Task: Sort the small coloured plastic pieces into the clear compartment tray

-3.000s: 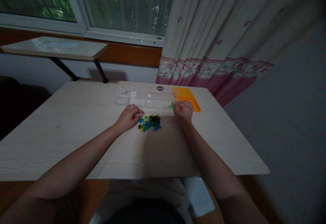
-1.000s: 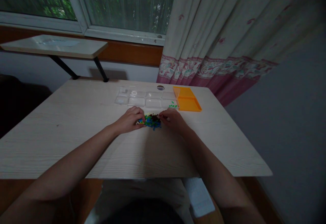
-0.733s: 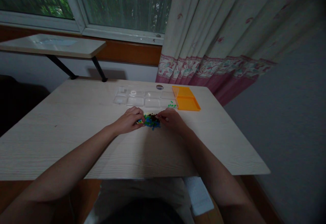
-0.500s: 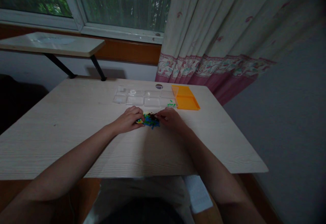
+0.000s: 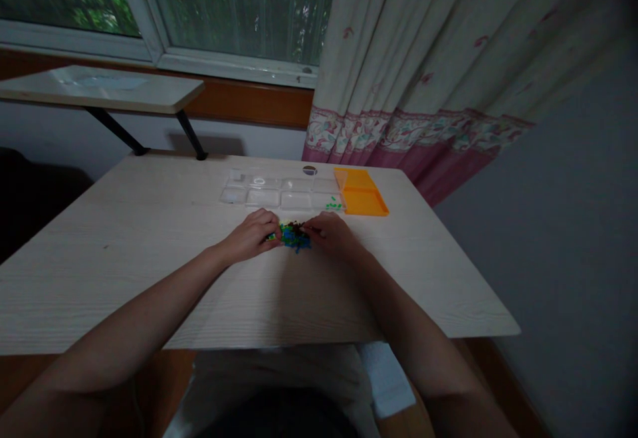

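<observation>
Blue, green, yellow and dark brown bits make up the pile of small pieces (image 5: 296, 238), which lies on the pale wooden table (image 5: 423, 285) between the two hands, just on the near side of the clear tray (image 5: 262, 199). Three seconds ago the right hand (image 5: 335, 234) was up at the tray's right end, overlapping the orange case (image 5: 367, 203); now it is at the right edge of the pile, its thumb and forefinger brought close together at the dark brown bits. Whether a piece is pinched there cannot be told. With that hand away, the green pieces (image 5: 333, 205) show uncovered in the near right compartment of the tray, and the near part of the orange case is in full sight, standing open just right of the tray. The left hand (image 5: 256, 234) was at the far left edge of the pile three seconds ago; now it curves around the left side, fingers bent and thumb on the near side, hiding some of the bits that showed then. It touches the pile, but its fingers hide whether they grip anything. Against half a second ago, both hands hold nearly the same pose. Behind the tray, the small dark disc (image 5: 310, 170) lies in the same place, and the raised shelf (image 5: 134, 91) stands far left.
</observation>
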Demonstrator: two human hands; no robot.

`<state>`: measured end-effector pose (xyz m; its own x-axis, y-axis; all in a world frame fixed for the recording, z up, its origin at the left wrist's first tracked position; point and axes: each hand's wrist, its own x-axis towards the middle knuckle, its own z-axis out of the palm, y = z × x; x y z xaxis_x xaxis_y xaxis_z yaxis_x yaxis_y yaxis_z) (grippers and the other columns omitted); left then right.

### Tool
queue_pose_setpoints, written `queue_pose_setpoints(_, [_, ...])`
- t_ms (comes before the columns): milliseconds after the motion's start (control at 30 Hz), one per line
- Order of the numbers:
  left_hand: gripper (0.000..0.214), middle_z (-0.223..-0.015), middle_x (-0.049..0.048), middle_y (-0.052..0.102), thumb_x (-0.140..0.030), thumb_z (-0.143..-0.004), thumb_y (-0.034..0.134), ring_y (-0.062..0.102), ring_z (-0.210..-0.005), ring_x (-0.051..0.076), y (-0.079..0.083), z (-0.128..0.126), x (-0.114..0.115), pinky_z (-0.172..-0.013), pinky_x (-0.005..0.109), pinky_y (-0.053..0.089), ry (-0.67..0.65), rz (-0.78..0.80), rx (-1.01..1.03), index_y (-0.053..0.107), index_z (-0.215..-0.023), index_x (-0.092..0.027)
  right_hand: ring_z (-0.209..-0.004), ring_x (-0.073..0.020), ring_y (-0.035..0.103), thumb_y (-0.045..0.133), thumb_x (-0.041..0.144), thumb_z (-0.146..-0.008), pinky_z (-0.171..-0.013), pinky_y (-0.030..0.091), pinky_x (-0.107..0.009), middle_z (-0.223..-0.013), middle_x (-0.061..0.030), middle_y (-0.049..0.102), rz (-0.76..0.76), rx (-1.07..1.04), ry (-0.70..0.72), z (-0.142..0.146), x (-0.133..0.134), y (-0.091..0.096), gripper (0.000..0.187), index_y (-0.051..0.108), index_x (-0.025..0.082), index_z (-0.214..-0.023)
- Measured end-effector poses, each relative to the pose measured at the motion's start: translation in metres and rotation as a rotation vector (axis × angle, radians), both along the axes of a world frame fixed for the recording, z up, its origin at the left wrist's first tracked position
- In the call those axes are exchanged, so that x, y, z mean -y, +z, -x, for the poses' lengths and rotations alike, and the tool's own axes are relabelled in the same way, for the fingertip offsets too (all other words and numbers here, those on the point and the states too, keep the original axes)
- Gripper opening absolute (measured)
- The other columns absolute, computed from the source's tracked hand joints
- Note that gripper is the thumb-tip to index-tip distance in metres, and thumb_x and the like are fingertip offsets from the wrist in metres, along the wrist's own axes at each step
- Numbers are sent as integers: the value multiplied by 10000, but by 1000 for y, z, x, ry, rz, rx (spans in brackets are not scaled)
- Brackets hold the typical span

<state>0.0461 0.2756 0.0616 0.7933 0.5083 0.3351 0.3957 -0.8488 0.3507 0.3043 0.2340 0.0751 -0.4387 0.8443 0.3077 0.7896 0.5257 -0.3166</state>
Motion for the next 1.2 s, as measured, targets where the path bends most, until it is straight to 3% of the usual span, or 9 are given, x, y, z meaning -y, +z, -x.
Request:
queue_pose_setpoints(200, [225,-971,80,607,-387,-945,549,524,-971,227,-1,-5,3,-894,368,414,14,-10,47,639,-890,-189,-677,-142,540,586,271,-917,-682,331,-263,-715,-21,699,-18,27,28,3,0,-1,184,751,196,-885])
queue_pose_setpoints(400, [230,-920,63,609,-385,-957,526,548,-935,202,-8,-13,4,-885,364,429,137,112,340,628,-880,-194,-776,-162,585,560,304,-940,-751,363,-286,-836,-29,735,-107,-22,71,9,1,-8,211,747,231,-1005])
queue_pose_setpoints(567, [294,-865,50,589,-432,-959,508,555,-882,187,-7,-19,6,-826,336,446,180,257,488,622,-836,-190,-880,-185,580,561,374,-947,-822,376,-324,-903,-48,714,-254,-98,8,22,8,-9,263,716,248,-1118])
queue_pose_setpoints(733, [344,-845,44,568,-470,-961,499,542,-850,177,-6,-23,9,-797,319,437,160,309,503,612,-808,-183,-927,-190,574,540,376,-963,-876,362,-357,-929,-48,714,-374,-86,-46,35,15,-10,256,724,250,-1088])
queue_pose_setpoints(1000, [398,-844,46,573,-522,-963,469,545,-854,179,-7,-23,9,-801,325,448,154,311,482,604,-797,-186,-967,-201,572,512,366,-978,-926,351,-381,-943,-57,725,-269,-48,-68,38,19,-4,256,739,268,-1046])
queue_pose_setpoints(1200, [386,-838,48,574,-504,-970,466,549,-849,178,-4,-24,11,-790,324,459,153,303,481,603,-801,-186,-972,-208,564,510,367,-976,-926,347,-382,-939,-58,722,-278,-54,-72,38,19,-7,260,744,260,-1016])
